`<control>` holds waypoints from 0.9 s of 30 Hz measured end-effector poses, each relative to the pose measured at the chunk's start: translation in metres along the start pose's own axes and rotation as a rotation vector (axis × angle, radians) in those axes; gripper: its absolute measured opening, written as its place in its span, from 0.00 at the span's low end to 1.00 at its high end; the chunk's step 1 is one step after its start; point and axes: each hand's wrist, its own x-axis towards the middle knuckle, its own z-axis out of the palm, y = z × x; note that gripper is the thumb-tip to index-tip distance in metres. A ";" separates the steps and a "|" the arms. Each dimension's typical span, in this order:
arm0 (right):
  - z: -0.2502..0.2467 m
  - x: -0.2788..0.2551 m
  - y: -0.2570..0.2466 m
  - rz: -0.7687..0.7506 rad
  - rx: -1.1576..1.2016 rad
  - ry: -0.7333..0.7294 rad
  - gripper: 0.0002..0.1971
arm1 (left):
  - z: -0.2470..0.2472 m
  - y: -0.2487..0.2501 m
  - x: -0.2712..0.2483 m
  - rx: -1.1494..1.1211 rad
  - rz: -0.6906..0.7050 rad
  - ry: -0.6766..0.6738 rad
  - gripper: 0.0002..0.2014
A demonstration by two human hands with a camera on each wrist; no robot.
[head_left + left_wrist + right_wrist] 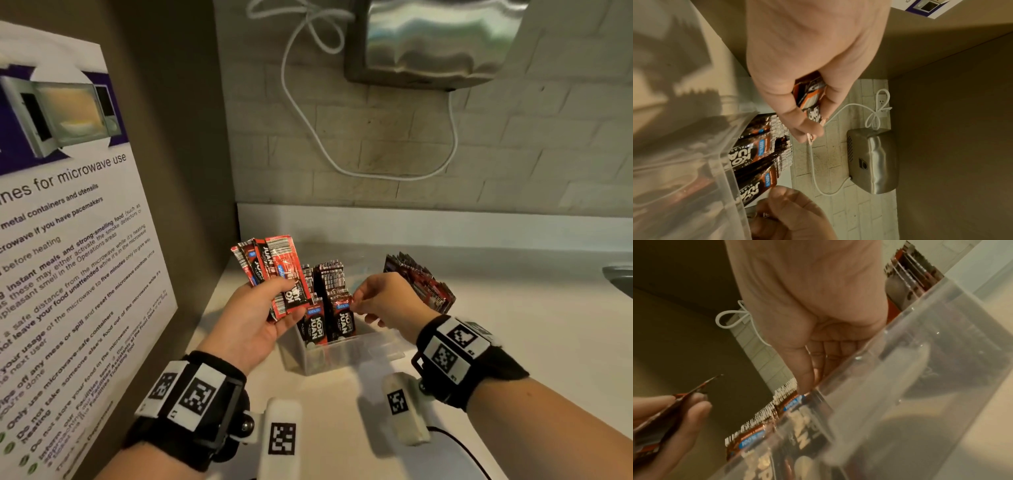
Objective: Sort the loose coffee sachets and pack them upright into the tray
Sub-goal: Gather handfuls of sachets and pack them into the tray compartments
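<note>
I am holding a bunch of loose sachets (274, 274) fanned out in my left hand (253, 318), with my thumb and fingers curled tight around them, up above the left side of the clear tray (342, 356). My right hand (387, 301) is reaching in from the other side, and its fingertips (358, 303) are pinching the top of one of the upright sachets (339, 318) standing at the front of the tray. The tray is sitting on the white table (513, 342) near the wall, and it is already holding rows of sachets standing up, with room left at the front. To do this step well, I think I should be pushing the sachet straight down until it is standing tall against the others, with its top the same way up as theirs. I should be keeping the bunch in my left hand squeezed so none slip out. I should be going gently, because the thin packs look like they bend and tip easily. A second pile of sachets (421, 281) is sitting behind my right hand, and I cannot tell if it is in a holder. The tray's back part is hidden by my hands, so I cannot tell how full it is. In the right wrist view my fingertips are blurry behind the tray wall (900, 369).
</note>
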 end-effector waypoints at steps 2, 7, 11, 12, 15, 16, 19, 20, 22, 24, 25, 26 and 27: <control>-0.005 -0.001 -0.003 -0.036 0.022 0.088 0.06 | 0.000 -0.002 0.001 0.022 0.008 -0.002 0.07; -0.018 -0.018 -0.040 -0.220 0.254 0.179 0.10 | 0.006 -0.007 0.004 0.191 0.017 -0.077 0.08; -0.022 -0.029 -0.060 -0.271 0.239 0.001 0.08 | 0.014 -0.010 0.002 0.329 0.028 -0.154 0.10; -0.022 -0.029 -0.060 -0.292 0.231 -0.002 0.06 | 0.015 -0.010 0.001 0.339 0.037 -0.162 0.11; -0.025 -0.032 -0.063 -0.364 0.328 0.072 0.07 | 0.016 -0.008 0.000 0.282 0.037 -0.161 0.13; -0.027 -0.034 -0.064 -0.383 0.390 0.098 0.08 | 0.015 -0.006 0.000 0.227 0.030 -0.156 0.15; -0.034 -0.038 -0.062 -0.445 0.535 0.115 0.11 | 0.011 -0.001 0.004 0.029 0.026 -0.096 0.12; -0.035 -0.040 -0.062 -0.481 0.517 0.118 0.12 | 0.010 0.000 0.006 -0.025 0.030 -0.068 0.08; -0.034 -0.045 -0.060 -0.533 0.431 0.110 0.14 | 0.012 0.004 0.007 -0.124 0.036 -0.039 0.06; -0.028 -0.049 -0.057 -0.541 0.389 0.059 0.16 | 0.016 0.008 0.007 -0.206 0.050 -0.043 0.06; -0.025 -0.050 -0.056 -0.546 0.380 0.027 0.16 | 0.018 0.010 0.007 -0.225 0.068 -0.052 0.06; -0.022 -0.051 -0.055 -0.553 0.370 0.003 0.17 | 0.020 0.011 0.006 -0.222 0.095 -0.055 0.06; -0.020 -0.051 -0.053 -0.558 0.355 -0.017 0.19 | 0.022 0.011 0.006 -0.205 0.125 -0.051 0.09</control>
